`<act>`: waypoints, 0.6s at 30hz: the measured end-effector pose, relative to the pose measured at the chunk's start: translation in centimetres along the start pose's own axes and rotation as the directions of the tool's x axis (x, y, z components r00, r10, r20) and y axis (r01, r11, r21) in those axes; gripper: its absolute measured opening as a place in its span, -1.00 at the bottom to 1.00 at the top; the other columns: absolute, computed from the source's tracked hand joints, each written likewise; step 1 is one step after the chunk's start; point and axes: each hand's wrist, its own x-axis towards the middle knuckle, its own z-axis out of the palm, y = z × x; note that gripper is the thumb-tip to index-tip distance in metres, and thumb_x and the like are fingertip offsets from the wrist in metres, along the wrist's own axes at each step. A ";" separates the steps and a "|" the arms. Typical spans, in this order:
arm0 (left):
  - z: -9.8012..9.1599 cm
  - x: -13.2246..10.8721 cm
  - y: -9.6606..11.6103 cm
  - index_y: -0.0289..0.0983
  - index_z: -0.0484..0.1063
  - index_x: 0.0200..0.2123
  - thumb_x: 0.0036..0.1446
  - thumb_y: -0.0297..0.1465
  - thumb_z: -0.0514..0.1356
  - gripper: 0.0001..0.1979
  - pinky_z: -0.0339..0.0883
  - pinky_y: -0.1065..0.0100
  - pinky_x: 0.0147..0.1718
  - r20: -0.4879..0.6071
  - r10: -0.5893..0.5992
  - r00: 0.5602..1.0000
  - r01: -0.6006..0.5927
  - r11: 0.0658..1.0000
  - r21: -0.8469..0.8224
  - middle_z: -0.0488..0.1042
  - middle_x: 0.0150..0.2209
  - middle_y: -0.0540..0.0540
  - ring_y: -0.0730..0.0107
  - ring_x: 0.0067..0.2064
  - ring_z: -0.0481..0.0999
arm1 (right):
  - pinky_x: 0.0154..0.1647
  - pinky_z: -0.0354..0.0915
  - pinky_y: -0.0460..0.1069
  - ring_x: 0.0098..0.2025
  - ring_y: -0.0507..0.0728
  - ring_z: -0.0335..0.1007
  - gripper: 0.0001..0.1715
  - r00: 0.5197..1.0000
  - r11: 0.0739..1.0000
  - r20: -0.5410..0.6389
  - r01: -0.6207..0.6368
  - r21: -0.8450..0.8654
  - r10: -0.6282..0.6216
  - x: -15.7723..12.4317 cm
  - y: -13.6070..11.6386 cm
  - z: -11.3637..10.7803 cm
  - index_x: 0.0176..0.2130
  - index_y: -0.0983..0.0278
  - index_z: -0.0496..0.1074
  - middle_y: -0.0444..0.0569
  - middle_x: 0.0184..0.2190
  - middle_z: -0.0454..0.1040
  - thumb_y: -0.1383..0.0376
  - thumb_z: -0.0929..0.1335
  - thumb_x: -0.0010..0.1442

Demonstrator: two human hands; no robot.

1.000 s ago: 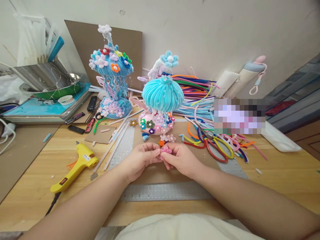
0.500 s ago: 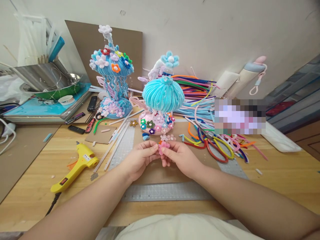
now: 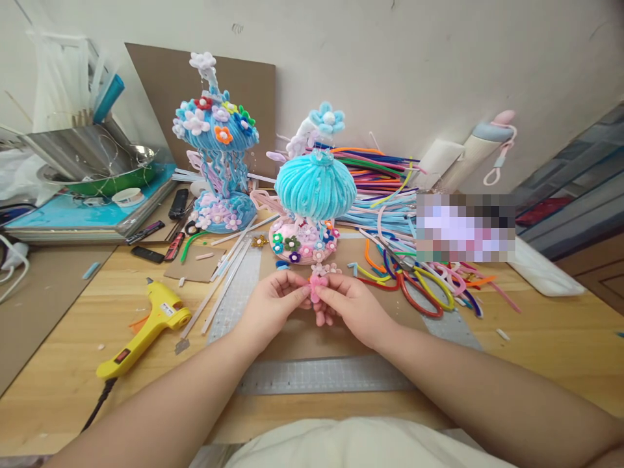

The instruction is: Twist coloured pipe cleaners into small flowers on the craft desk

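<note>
My left hand [image 3: 273,305] and my right hand [image 3: 348,305] meet above the grey cutting mat [image 3: 322,374]. Both pinch a small pink pipe-cleaner flower [image 3: 316,286] between their fingertips. Just beyond the hands stands a blue fuzzy mushroom-shaped craft [image 3: 314,185] on a pink base covered with small flowers [image 3: 302,247]. A taller blue craft decorated with flowers [image 3: 217,140] stands behind it to the left.
A yellow glue gun [image 3: 146,325] lies on the wooden table at the left. A heap of coloured pipe cleaners [image 3: 414,273] spreads at the right. White glue sticks [image 3: 224,279], a metal bowl [image 3: 97,162] and a brown board [image 3: 195,84] sit at the back left.
Both hands have lifted the pink flower slightly and turned it between the fingertips, moving a little toward the mushroom craft's base.
</note>
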 end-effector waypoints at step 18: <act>-0.3 -0.3 0.0 -0.34 0.47 -0.42 -0.04 -0.32 0.21 -0.82 0.29 0.44 -0.44 -0.020 0.044 0.999 -0.032 0.908 0.418 0.51 -0.48 -0.07 0.43 -0.44 0.44 | -0.61 0.18 -0.16 -0.65 -0.05 0.27 -0.74 0.994 0.897 -0.014 0.088 -0.434 -0.104 -0.6 0.3 0.0 -0.52 0.29 0.27 -0.19 -0.65 0.30 0.29 0.21 0.17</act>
